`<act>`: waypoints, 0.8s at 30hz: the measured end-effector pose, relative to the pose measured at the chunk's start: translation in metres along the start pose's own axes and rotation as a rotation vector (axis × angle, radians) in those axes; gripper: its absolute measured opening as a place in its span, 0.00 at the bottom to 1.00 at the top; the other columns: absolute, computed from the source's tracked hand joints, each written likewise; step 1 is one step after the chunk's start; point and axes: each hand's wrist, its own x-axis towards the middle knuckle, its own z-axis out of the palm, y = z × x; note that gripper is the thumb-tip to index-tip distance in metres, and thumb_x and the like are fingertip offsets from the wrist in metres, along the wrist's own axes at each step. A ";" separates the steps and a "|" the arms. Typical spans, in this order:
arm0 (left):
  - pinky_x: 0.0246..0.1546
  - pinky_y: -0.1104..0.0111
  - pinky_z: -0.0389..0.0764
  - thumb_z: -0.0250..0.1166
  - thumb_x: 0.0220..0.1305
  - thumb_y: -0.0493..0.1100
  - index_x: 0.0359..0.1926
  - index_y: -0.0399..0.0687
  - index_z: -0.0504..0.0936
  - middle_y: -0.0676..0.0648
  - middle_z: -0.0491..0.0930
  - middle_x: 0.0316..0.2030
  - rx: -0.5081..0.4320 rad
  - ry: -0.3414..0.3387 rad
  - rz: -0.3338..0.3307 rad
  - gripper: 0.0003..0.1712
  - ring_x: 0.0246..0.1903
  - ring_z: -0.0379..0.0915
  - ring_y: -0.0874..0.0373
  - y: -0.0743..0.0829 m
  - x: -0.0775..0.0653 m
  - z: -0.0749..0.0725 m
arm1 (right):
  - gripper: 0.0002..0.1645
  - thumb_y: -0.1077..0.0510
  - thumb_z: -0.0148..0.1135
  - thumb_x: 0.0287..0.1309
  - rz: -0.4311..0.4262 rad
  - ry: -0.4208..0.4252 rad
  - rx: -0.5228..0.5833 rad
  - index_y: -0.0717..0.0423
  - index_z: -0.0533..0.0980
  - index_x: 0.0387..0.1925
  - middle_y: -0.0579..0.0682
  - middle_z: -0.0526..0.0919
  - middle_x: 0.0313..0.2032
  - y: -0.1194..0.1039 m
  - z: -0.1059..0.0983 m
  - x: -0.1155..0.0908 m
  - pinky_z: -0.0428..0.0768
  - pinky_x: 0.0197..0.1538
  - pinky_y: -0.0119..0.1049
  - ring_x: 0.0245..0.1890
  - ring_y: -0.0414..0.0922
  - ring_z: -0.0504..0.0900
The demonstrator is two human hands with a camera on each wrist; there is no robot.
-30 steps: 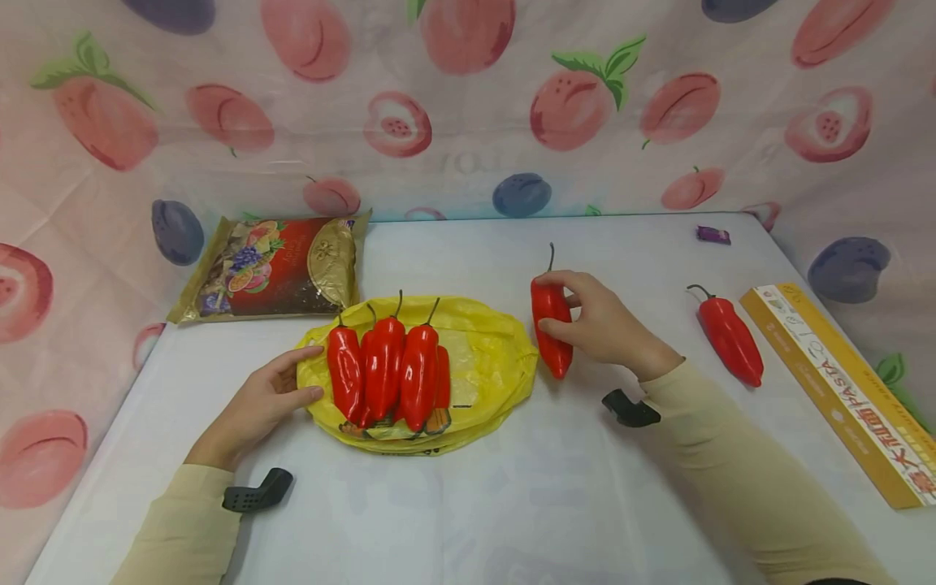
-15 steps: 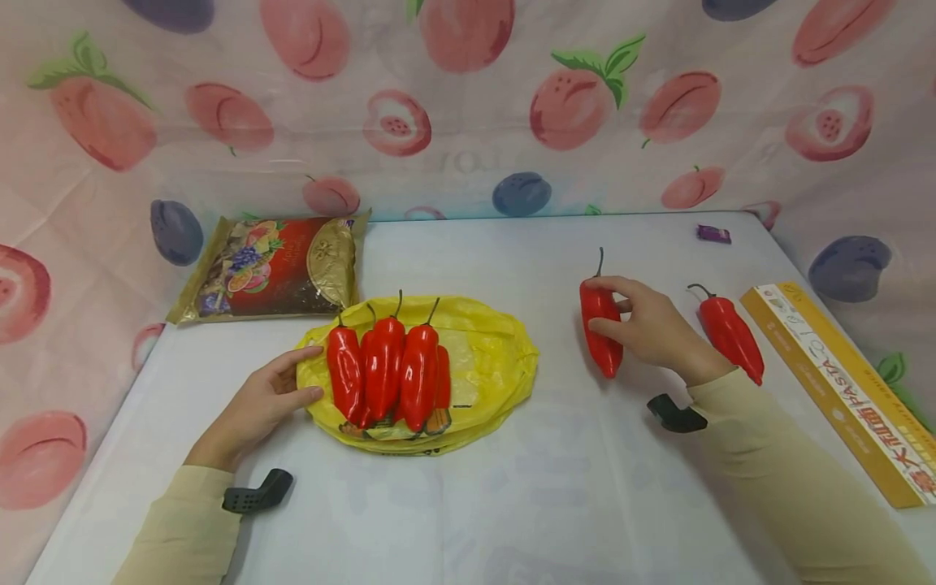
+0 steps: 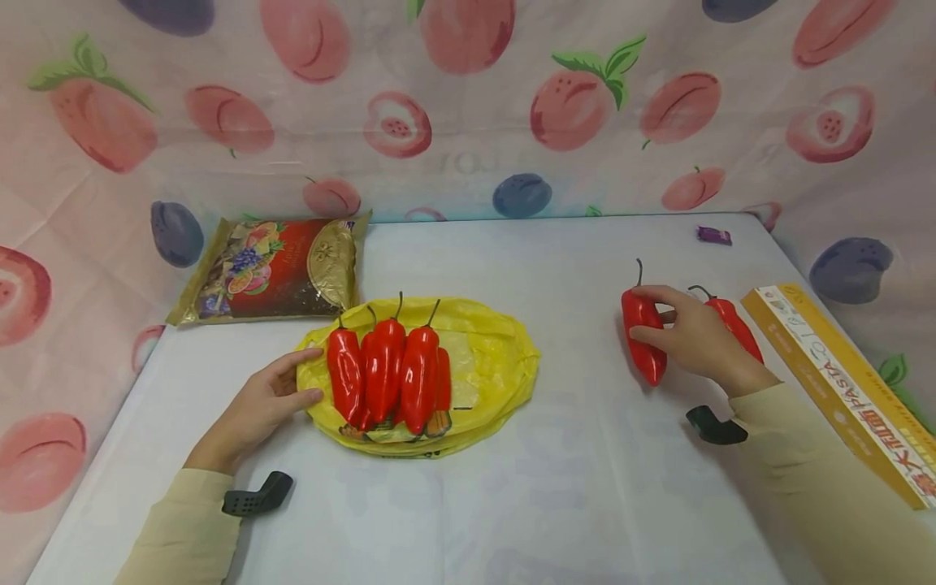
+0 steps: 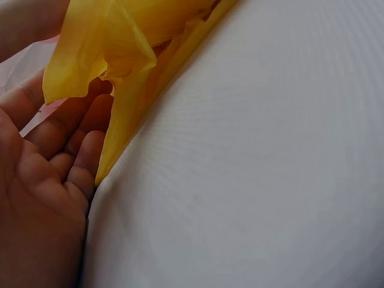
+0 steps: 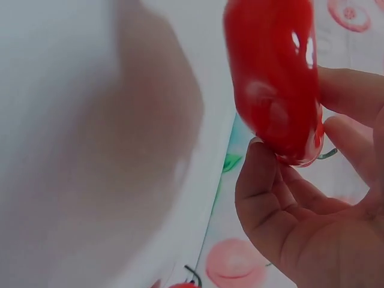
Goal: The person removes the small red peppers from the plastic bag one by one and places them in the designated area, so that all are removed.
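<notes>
My right hand [image 3: 691, 329] pinches a red chili pepper [image 3: 642, 337] between thumb and fingers, its dark stem pointing away from me. In the right wrist view the held pepper [image 5: 276, 78] hangs over the white table, and its shadow falls beside it. A second red pepper [image 3: 738, 325] lies just beyond that hand, partly hidden by it. My left hand [image 3: 252, 406] rests at the left edge of a flattened yellow plastic bag [image 3: 490, 366], thumb and fingers apart. Several red peppers [image 3: 383, 366] lie side by side on the bag. The left wrist view shows loosely bent fingers against the bag's folds [image 4: 129, 72].
A gold and brown fruit-printed packet [image 3: 278, 268] lies at the back left. Along the right side is a long orange and white pasta box [image 3: 841, 390], and a small purple wrapped piece [image 3: 713, 236] sits at the back right. A fruit-patterned cloth [image 3: 453, 122] hangs behind the table.
My right hand has carried the pepper rightward from beside the yellow bag to next to the lone pepper, now partly covering it. My left hand has stayed at the bag's edge.
</notes>
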 end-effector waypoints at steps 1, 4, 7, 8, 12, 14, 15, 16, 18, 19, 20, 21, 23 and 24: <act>0.58 0.78 0.69 0.66 0.67 0.40 0.74 0.37 0.60 0.35 0.54 0.75 0.000 0.000 -0.002 0.39 0.73 0.51 0.38 0.000 0.000 0.000 | 0.45 0.49 0.67 0.63 0.009 -0.001 0.002 0.51 0.58 0.75 0.67 0.64 0.65 0.002 -0.001 -0.001 0.85 0.42 0.53 0.62 0.69 0.63; 0.58 0.78 0.68 0.66 0.67 0.40 0.74 0.38 0.60 0.35 0.54 0.75 0.001 0.000 -0.005 0.39 0.73 0.50 0.38 0.000 0.000 0.000 | 0.46 0.48 0.67 0.63 0.023 0.001 -0.006 0.52 0.58 0.76 0.69 0.62 0.65 0.008 -0.003 -0.002 0.86 0.41 0.53 0.62 0.70 0.63; 0.58 0.78 0.68 0.66 0.67 0.40 0.74 0.37 0.60 0.35 0.53 0.75 -0.002 0.000 -0.003 0.39 0.73 0.50 0.38 0.000 0.000 0.000 | 0.46 0.47 0.67 0.63 0.032 0.012 -0.024 0.53 0.58 0.76 0.69 0.63 0.65 0.014 -0.005 -0.003 0.86 0.41 0.53 0.61 0.70 0.64; 0.58 0.77 0.68 0.66 0.67 0.40 0.74 0.37 0.60 0.35 0.53 0.75 0.000 0.000 -0.004 0.39 0.73 0.50 0.38 0.000 0.000 0.000 | 0.46 0.47 0.67 0.63 0.031 0.018 -0.032 0.54 0.58 0.76 0.69 0.63 0.65 0.016 -0.005 -0.003 0.86 0.41 0.53 0.61 0.70 0.64; 0.59 0.76 0.68 0.66 0.67 0.41 0.74 0.38 0.60 0.35 0.53 0.75 0.003 0.001 -0.006 0.39 0.73 0.49 0.39 0.000 0.000 0.000 | 0.45 0.48 0.67 0.64 0.041 0.032 -0.057 0.55 0.58 0.76 0.69 0.64 0.65 0.025 -0.007 -0.003 0.86 0.41 0.53 0.60 0.70 0.65; 0.59 0.77 0.68 0.67 0.67 0.41 0.74 0.38 0.60 0.35 0.53 0.75 0.001 0.002 -0.005 0.39 0.73 0.49 0.39 0.001 0.000 0.000 | 0.46 0.48 0.67 0.64 0.046 0.031 -0.062 0.56 0.58 0.76 0.70 0.63 0.65 0.028 -0.008 -0.003 0.85 0.42 0.54 0.60 0.71 0.65; 0.58 0.77 0.68 0.66 0.67 0.40 0.74 0.38 0.60 0.35 0.53 0.75 -0.003 0.002 -0.001 0.39 0.73 0.49 0.38 0.001 0.000 0.000 | 0.46 0.48 0.67 0.64 0.049 0.028 -0.063 0.56 0.58 0.76 0.71 0.63 0.65 0.030 -0.009 -0.003 0.85 0.42 0.54 0.60 0.71 0.65; 0.58 0.78 0.68 0.66 0.67 0.40 0.74 0.37 0.60 0.35 0.54 0.75 -0.006 0.001 0.003 0.39 0.73 0.50 0.38 0.001 0.000 0.000 | 0.46 0.47 0.67 0.64 0.050 0.025 -0.065 0.57 0.57 0.76 0.71 0.62 0.66 0.031 -0.010 -0.004 0.85 0.43 0.55 0.60 0.72 0.65; 0.57 0.79 0.68 0.66 0.67 0.40 0.74 0.36 0.60 0.34 0.54 0.75 -0.010 0.002 0.011 0.39 0.73 0.50 0.37 0.000 0.000 0.001 | 0.46 0.48 0.66 0.64 0.060 0.018 -0.064 0.56 0.57 0.76 0.72 0.62 0.66 0.034 -0.010 -0.005 0.85 0.44 0.55 0.60 0.72 0.64; 0.57 0.79 0.68 0.66 0.67 0.40 0.74 0.36 0.60 0.34 0.54 0.74 -0.011 0.002 0.013 0.39 0.73 0.51 0.37 0.000 -0.001 0.001 | 0.46 0.48 0.66 0.65 0.064 0.016 -0.063 0.56 0.57 0.76 0.72 0.62 0.66 0.035 -0.011 -0.005 0.85 0.45 0.55 0.61 0.73 0.64; 0.57 0.79 0.68 0.66 0.67 0.39 0.74 0.36 0.60 0.34 0.54 0.74 -0.010 0.001 0.016 0.39 0.73 0.51 0.37 0.000 -0.001 0.001 | 0.46 0.47 0.66 0.65 0.065 0.015 -0.065 0.56 0.57 0.76 0.72 0.62 0.66 0.035 -0.011 -0.005 0.84 0.45 0.55 0.61 0.73 0.65; 0.57 0.80 0.68 0.66 0.67 0.40 0.74 0.36 0.60 0.34 0.54 0.74 -0.008 0.003 0.016 0.39 0.72 0.51 0.37 0.000 -0.001 0.001 | 0.45 0.47 0.65 0.65 0.067 0.013 -0.067 0.55 0.57 0.76 0.72 0.62 0.66 0.036 -0.011 -0.006 0.84 0.45 0.55 0.61 0.73 0.65; 0.56 0.80 0.68 0.66 0.67 0.40 0.74 0.37 0.61 0.34 0.54 0.75 -0.002 0.004 0.013 0.39 0.73 0.51 0.37 0.000 -0.001 0.000 | 0.45 0.46 0.65 0.65 0.076 0.012 -0.072 0.55 0.58 0.76 0.72 0.63 0.65 0.037 -0.012 -0.007 0.84 0.46 0.54 0.61 0.72 0.65; 0.56 0.80 0.68 0.66 0.67 0.41 0.74 0.37 0.60 0.34 0.54 0.75 0.000 0.002 0.013 0.39 0.73 0.51 0.37 0.000 -0.001 0.000 | 0.45 0.46 0.65 0.65 0.081 0.012 -0.076 0.55 0.58 0.76 0.73 0.63 0.65 0.038 -0.012 -0.007 0.84 0.46 0.53 0.61 0.72 0.65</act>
